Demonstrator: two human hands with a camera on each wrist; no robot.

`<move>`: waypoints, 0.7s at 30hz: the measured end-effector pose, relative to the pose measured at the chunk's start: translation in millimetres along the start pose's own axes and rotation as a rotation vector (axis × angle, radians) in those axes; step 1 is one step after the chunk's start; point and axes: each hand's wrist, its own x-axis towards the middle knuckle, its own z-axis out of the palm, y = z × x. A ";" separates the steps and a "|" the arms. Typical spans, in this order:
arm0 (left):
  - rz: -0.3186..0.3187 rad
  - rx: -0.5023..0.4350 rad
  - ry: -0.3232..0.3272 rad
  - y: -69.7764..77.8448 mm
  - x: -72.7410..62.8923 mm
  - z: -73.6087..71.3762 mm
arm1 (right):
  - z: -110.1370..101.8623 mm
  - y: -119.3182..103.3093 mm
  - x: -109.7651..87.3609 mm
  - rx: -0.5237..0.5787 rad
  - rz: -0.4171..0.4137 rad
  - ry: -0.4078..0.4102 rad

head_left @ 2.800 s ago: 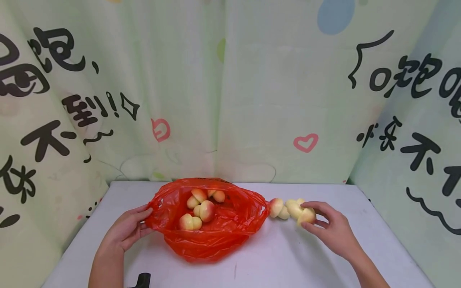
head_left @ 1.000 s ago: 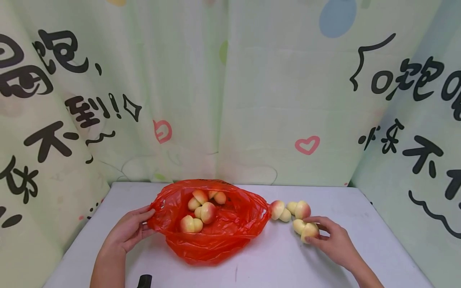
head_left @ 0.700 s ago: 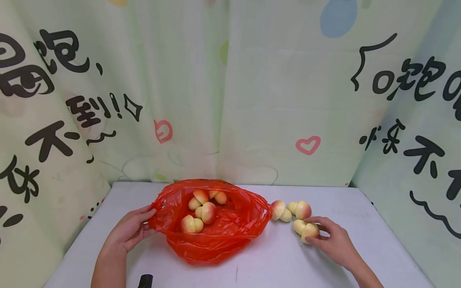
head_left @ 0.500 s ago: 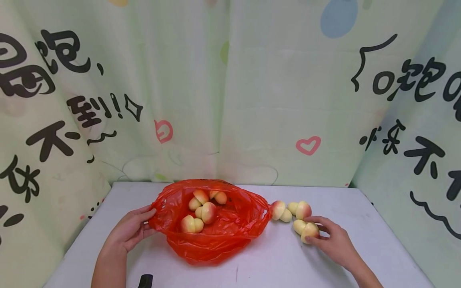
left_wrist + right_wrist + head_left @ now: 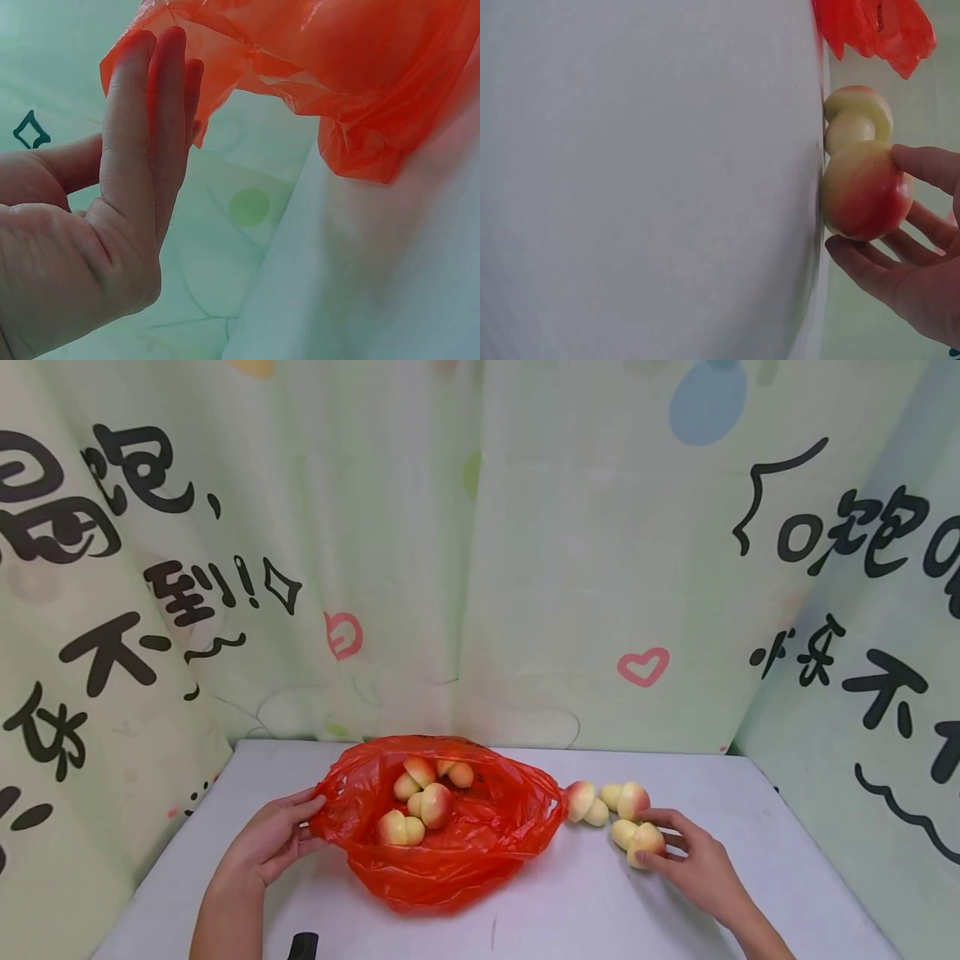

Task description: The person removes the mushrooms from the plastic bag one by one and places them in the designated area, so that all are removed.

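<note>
A red plastic bag [image 5: 450, 872] lies with its mouth wide and several yellow-and-red toy mushrooms [image 5: 435, 804] inside. At its left rim, my left hand [image 5: 273, 839] holds the bag's edge between thumb and fingers; the left wrist view shows those fingers nearly straight against the red film [image 5: 360, 60]. To the right of the bag, my right hand [image 5: 693, 856] grips the cap of a toy mushroom [image 5: 637, 842] lying on the table, thumb on one side and fingers on the other. That red-blushed cap [image 5: 866, 191] fills the grasp in the right wrist view.
Two more toy mushrooms, one [image 5: 587, 802] against the bag's right edge and one [image 5: 626, 797] beside it, lie on the white table [image 5: 570, 910]. A black object [image 5: 303, 946] shows at the front edge. Printed curtains [image 5: 540, 568] stand behind and at both sides.
Since the earliest frame my right hand has brought the mushroom down and nearer, onto the table in front of the other two. Over the last second both hands stay nearly still.
</note>
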 end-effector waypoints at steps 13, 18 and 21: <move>-0.007 0.007 0.025 0.7 0.3 0.3 | 1.0 3.4 0.9 0.040 -0.029 0.019; -0.013 0.009 0.024 0.0 0.3 0.3 | 1.9 4.7 0.1 0.052 -0.050 0.033; -0.015 0.008 0.024 -0.3 0.4 0.2 | 2.0 5.7 -0.1 0.057 -0.064 0.038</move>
